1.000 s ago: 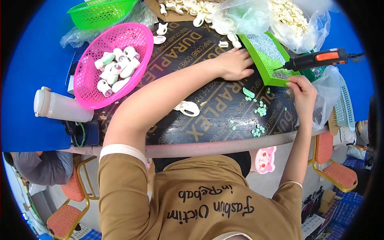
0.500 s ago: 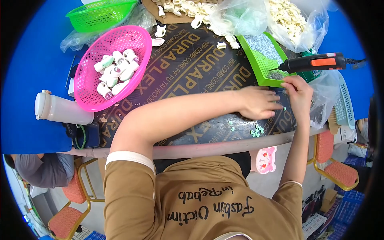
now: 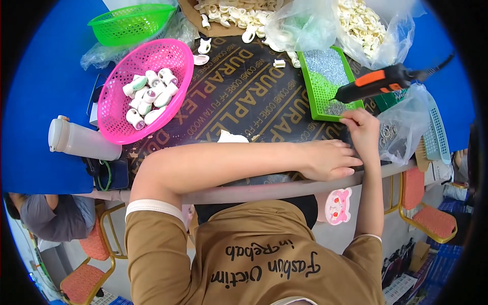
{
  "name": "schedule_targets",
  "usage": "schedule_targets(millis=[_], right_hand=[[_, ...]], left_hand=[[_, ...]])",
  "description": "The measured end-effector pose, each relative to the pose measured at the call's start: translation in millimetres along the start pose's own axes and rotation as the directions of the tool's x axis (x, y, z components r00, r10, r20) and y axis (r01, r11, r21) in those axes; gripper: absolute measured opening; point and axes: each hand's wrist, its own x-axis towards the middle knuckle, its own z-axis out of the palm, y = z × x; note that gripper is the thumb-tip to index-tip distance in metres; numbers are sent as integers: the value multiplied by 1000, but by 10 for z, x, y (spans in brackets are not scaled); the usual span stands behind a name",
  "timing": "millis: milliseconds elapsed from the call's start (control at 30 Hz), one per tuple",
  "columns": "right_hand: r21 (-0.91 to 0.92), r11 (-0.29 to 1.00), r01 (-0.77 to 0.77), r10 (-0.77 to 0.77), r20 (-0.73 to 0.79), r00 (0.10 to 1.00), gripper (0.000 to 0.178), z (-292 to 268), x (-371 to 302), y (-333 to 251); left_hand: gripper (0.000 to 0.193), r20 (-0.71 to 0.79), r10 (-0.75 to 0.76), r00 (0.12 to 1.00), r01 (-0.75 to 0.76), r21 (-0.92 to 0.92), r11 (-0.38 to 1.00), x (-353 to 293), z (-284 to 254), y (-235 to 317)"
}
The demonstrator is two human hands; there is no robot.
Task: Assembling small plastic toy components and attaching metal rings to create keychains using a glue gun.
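My left arm reaches across the table's near side. My left hand [image 3: 328, 160] lies palm down near the front edge, fingers stretched and slightly apart, holding nothing I can see. What lies under it is hidden. My right hand [image 3: 363, 133] pinches the near right corner of a green perforated tray [image 3: 316, 99]. Tiny silvery screw-like pieces [image 3: 328, 63] fill the tray's far part, with a greyer heap [image 3: 335, 108] at its near end. A black and orange electric screwdriver [image 3: 371, 86] slants above the tray, its bit pointing down to the left, outside both hands.
A pink basket [image 3: 175, 107] of white curved parts [image 3: 152, 96] stands left, beside a white bottle [image 3: 84, 140]. Behind are a green basket [image 3: 132, 25] and cream parts [image 3: 244, 18]. A clear bag [image 3: 401, 132] lies right. A white piece [image 3: 231, 136] shows behind my left forearm.
My left hand has moved toward the table's front edge; the small green pieces seen there are now out of sight. The tray and my right hand have come slightly nearer. The screwdriver has tilted.
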Motion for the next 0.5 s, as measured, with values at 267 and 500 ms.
schedule_targets(millis=[267,500], right_hand=[[-111,991,-73,66,-67,996,16,-173,-439,137],[-272,960,-64,84,61,995,24,-81,-684,38]], left_hand=[[30,-126,-100,987,112,92,989,-737,-246,568],[20,-449,-367,815,504,237,831,-1623,-621,789]])
